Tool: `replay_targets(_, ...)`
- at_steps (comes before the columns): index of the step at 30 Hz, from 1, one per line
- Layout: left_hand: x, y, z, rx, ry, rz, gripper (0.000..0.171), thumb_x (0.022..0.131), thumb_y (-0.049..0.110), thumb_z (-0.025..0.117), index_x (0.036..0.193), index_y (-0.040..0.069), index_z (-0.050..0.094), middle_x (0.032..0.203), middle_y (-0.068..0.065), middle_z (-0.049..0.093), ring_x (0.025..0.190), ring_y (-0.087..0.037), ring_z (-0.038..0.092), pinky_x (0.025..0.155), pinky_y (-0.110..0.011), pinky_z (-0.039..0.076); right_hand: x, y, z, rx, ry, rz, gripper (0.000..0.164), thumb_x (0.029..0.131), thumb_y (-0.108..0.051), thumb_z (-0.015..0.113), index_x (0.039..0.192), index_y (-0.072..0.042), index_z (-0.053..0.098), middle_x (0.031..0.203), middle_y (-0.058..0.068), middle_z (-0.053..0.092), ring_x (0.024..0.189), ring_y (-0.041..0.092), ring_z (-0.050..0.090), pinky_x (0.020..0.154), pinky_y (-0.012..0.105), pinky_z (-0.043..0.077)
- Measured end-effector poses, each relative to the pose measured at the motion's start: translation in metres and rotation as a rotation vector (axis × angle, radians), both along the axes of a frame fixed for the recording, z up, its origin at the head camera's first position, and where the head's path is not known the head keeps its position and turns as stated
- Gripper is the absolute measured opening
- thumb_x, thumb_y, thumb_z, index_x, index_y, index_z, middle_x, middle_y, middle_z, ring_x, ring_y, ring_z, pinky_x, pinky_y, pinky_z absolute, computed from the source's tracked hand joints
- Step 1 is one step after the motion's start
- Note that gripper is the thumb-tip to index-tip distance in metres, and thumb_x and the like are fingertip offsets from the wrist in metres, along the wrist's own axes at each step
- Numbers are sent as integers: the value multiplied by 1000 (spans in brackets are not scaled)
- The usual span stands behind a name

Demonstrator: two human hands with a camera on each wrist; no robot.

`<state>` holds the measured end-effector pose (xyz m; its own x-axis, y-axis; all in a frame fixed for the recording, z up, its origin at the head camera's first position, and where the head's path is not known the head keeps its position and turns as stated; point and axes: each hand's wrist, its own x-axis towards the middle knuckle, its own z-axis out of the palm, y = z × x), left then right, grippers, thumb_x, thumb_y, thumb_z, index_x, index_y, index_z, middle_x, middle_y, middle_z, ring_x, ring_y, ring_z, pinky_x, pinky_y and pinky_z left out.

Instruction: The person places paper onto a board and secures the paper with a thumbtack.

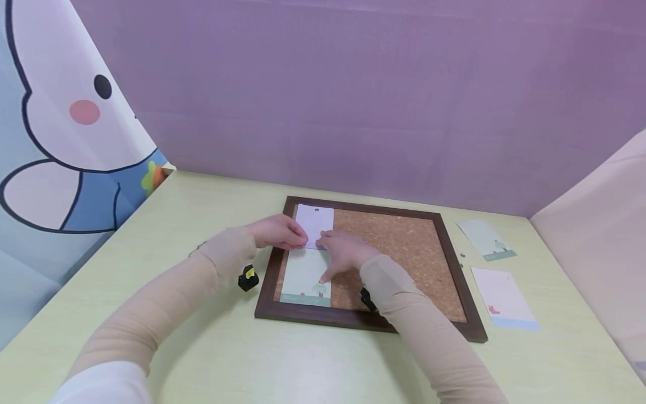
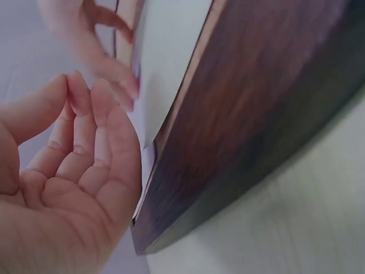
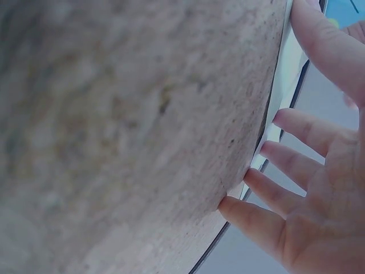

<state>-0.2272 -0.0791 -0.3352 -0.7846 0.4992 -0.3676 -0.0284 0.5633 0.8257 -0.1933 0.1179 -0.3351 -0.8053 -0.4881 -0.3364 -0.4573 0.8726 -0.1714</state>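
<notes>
A lilac card (image 1: 309, 220) and a pale green card (image 1: 301, 275) lie at the left of a cork board (image 1: 404, 247) with a dark wooden frame. My left hand (image 1: 282, 232) is over the frame's left side, where the two cards meet. Thumb and forefinger pinch a tiny dark-pointed thing, apparently a small pin (image 2: 67, 75), mostly hidden by the fingertips. My right hand (image 1: 347, 252) spreads its fingers over the cards' right edges. In the right wrist view its fingertips (image 3: 231, 204) touch the board and card edge.
Right of the board lie a green-edged card (image 1: 484, 238) and a white card with a blue edge (image 1: 504, 297). Two tiny studs (image 1: 462, 256) sit beside the frame. A purple cloth (image 1: 328, 101) hangs behind the table (image 1: 227, 348).
</notes>
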Motion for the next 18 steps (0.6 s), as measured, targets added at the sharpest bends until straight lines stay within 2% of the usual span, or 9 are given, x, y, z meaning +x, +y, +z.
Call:
replay_targets(6, 1, 16, -5, -57, 4, -31, 25, 90, 9, 62, 110, -4, 66, 94, -4, 67, 73, -5, 57, 70, -17, 52, -2, 3, -2, -2, 6, 13, 90, 70, -48, 80, 143, -13, 41, 155, 8, 28, 143, 27, 25, 116, 44, 24)
replay_targets(10, 4, 23, -4, -72, 2, -40, 24, 90, 9, 62, 110, -4, 67, 97, -6, 67, 74, -5, 57, 68, -16, 51, -2, 2, -1, 0, 8, 16, 91, 70, -48, 80, 143, -13, 41, 155, 8, 28, 143, 28, 25, 116, 45, 24)
replay_targets(18, 3, 29, -4, -77, -35, -2, 23, 90, 9, 62, 108, -5, 66, 91, -4, 67, 72, -6, 58, 67, -16, 51, -4, 3, -2, 2, 4, 14, 90, 70, -49, 79, 143, -13, 41, 155, 8, 29, 143, 28, 25, 116, 45, 25)
